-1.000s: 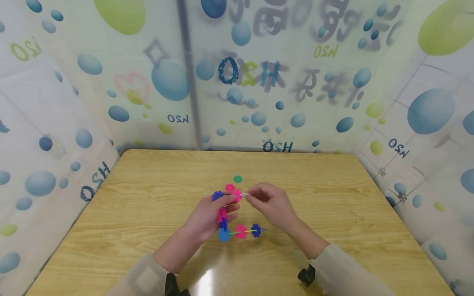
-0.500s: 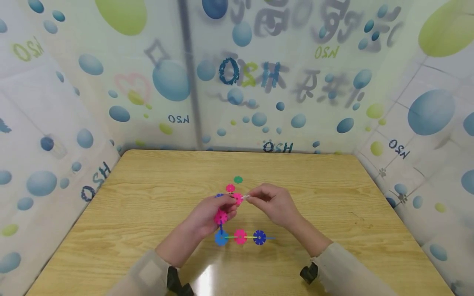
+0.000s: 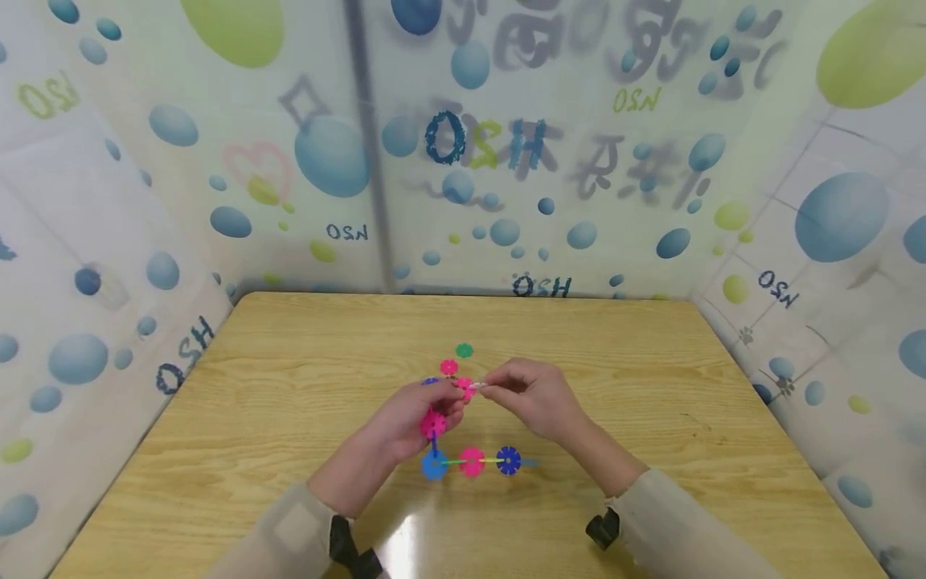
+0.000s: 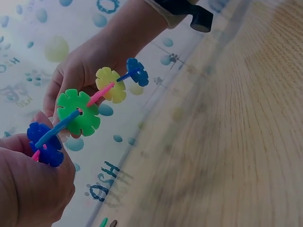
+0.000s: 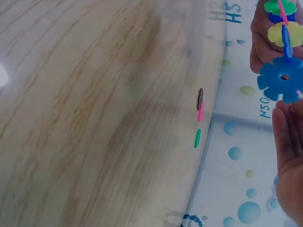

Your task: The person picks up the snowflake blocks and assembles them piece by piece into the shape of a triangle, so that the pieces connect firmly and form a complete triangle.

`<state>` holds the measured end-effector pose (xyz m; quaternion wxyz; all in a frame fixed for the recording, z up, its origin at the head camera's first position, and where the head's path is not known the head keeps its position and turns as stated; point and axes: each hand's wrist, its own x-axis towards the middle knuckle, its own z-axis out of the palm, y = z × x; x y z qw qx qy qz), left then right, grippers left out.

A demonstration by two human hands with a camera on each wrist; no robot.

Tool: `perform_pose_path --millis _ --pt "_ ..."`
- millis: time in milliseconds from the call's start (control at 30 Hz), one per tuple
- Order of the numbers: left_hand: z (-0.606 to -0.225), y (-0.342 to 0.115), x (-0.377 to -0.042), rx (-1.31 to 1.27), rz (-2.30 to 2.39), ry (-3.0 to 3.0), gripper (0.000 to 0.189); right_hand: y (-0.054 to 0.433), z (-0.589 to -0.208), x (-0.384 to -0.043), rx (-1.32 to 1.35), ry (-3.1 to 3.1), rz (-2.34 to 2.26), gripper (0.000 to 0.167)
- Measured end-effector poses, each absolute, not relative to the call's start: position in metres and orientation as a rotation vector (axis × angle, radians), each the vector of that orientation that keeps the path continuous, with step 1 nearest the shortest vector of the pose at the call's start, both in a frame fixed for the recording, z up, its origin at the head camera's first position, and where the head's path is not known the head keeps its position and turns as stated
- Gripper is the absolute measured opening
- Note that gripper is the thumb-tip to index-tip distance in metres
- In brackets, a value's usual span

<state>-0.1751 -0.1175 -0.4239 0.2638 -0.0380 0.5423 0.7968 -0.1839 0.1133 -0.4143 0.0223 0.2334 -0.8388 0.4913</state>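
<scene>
My left hand (image 3: 400, 420) grips a chain of interlocking plastic snowflake discs, its thumb on a pink snowflake disc (image 3: 467, 388). At that disc's right edge, my right hand (image 3: 537, 398) pinches a small white piece (image 3: 477, 386), seen nearly edge-on; whether it is slotted in cannot be told. Below the left palm the chain runs past another pink disc (image 3: 433, 424) to a light blue disc (image 3: 435, 464). It then turns right to a dark blue disc (image 3: 509, 461). In the left wrist view, green (image 4: 78, 112) and yellow (image 4: 111, 85) discs show along it. Fingers hide part of the chain.
Beyond the hands, a loose green disc (image 3: 465, 351) and a loose pink disc (image 3: 449, 367) lie on the wooden table (image 3: 622, 346). A dark brown disc (image 5: 200, 99) shows beside them in the right wrist view. Patterned sheets stand around the table's back and sides.
Over the second, the hanging chain has swung slightly down and right, and the left hand has turned a little. The white piece stays at the pink disc's edge, between the right fingertips.
</scene>
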Motion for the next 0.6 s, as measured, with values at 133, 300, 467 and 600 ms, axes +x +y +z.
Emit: perform_pose_path --millis 133,300,467,600 --pt "-0.427 -0.119 -0.176 -0.109 2.169 1.444 0.014 0.110 -0.414 -0.185 0.687 -2.649 1.531 0.006" --pt "-0.431 -0.123 -0.176 -0.116 2.186 1.416 0.014 0.111 -0.415 -0.189 0.683 -2.713 1.534 0.013" --pt "-0.433 -0.134 -0.177 -0.130 2.214 1.397 0.012 0.121 -0.417 -0.203 0.684 -2.773 1.520 0.019" --pt "-0.433 -0.147 -0.176 -0.158 2.230 1.371 0.008 0.127 -0.425 -0.220 0.653 -2.874 1.444 0.022"
